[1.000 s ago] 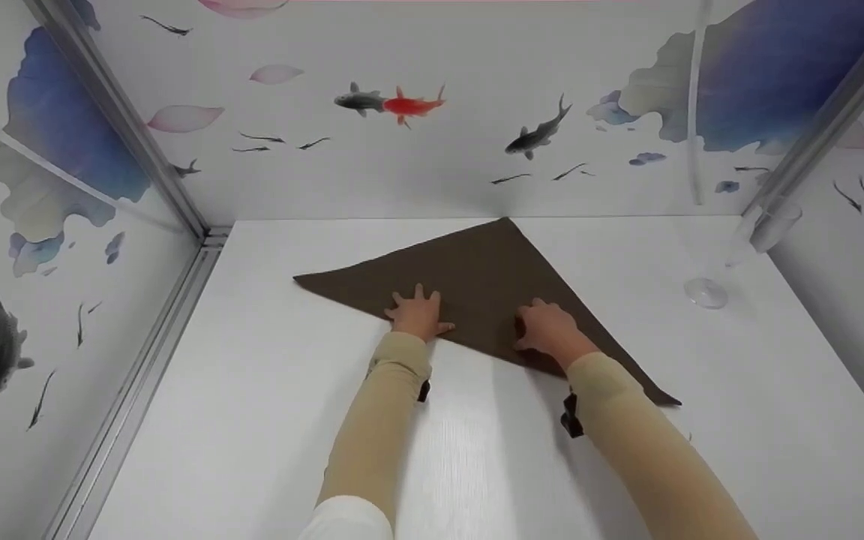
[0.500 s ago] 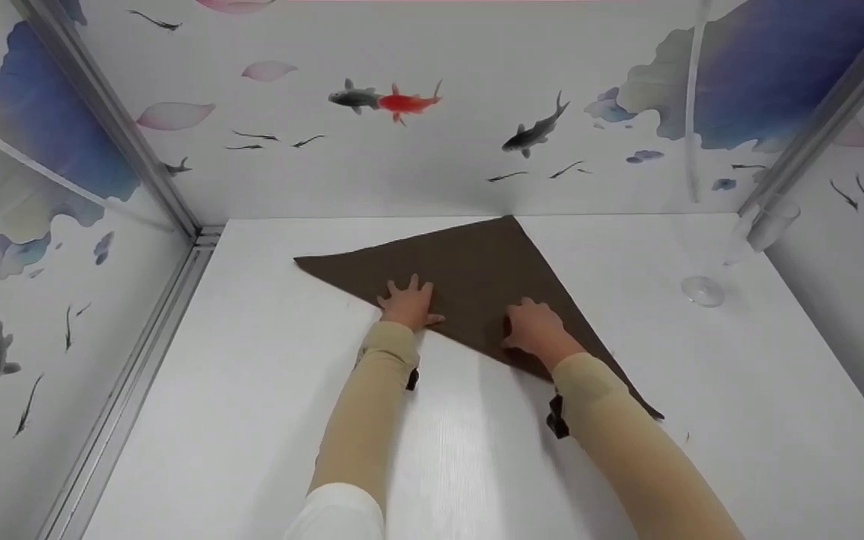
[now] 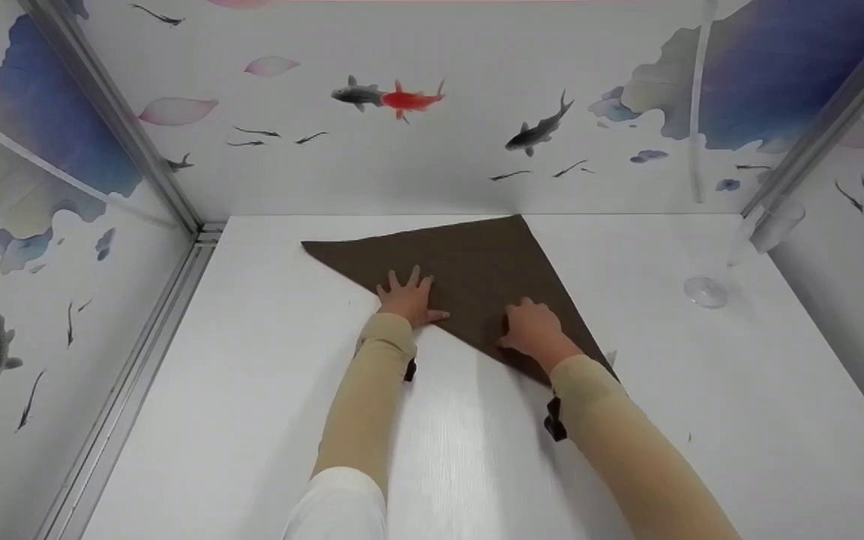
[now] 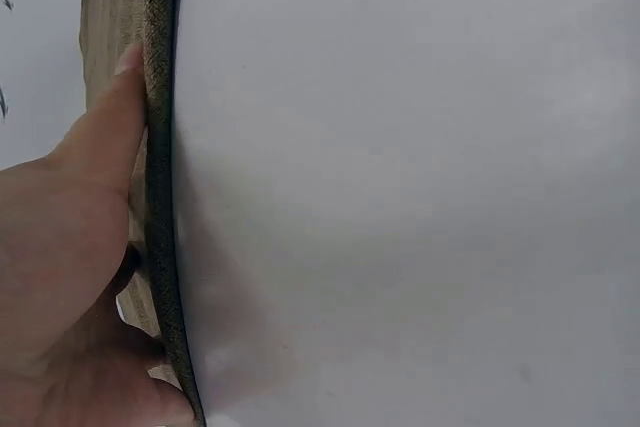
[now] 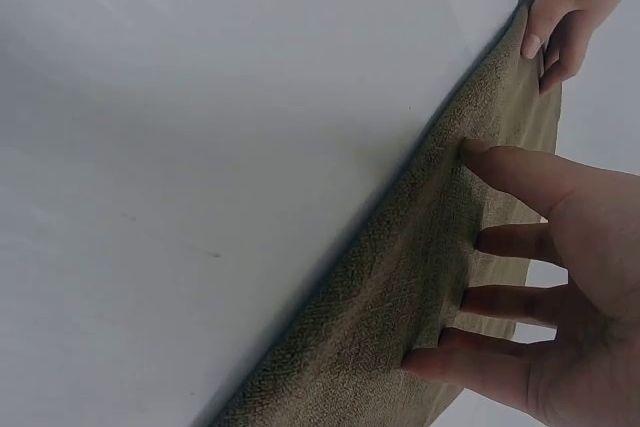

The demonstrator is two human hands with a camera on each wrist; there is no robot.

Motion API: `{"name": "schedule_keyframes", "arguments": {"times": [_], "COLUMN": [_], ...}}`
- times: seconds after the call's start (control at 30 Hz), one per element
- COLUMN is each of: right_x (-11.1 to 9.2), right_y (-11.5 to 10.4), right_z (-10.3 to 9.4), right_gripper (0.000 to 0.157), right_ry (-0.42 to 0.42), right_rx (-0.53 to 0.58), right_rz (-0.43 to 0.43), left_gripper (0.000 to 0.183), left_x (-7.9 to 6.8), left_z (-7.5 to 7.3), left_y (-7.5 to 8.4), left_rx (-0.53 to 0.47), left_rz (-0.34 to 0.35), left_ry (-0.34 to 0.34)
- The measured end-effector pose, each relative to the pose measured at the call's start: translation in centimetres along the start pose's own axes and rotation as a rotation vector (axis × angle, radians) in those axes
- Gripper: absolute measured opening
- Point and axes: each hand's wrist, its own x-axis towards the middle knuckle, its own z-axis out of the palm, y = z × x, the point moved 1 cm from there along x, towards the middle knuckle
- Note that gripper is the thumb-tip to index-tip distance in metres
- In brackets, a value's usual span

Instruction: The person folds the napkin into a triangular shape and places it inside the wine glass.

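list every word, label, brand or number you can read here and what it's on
None: no readable text in any view.
Brown cloth under the left hand and right hand: no lettering on the parts that show.
Back wall: only pictures, such as a red fish and pink petals.
Clear round piece and black piece at the right wrist: too small to tell.

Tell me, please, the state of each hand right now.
Left hand: open, fingers spread on the brown cloth.
Right hand: open, fingertips touching the brown cloth.
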Motion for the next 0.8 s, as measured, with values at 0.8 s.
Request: {"name": "schedule_keyframes", "arguments": {"times": [0.8], "right_x": [-2.4], "right_y": [4.4], "right_z": [-4.7], "right_gripper": [0.067], "right_ry": [-0.234], "right_rx": [0.17], "right_rz": [-0.189], "left_gripper": [0.086], "left_x": [-3.7], "left_z": [-0.9], "left_y": [3.9], "left_rx": [0.063], "left_rz": [-0.071], "left_ry": [0.114]}}
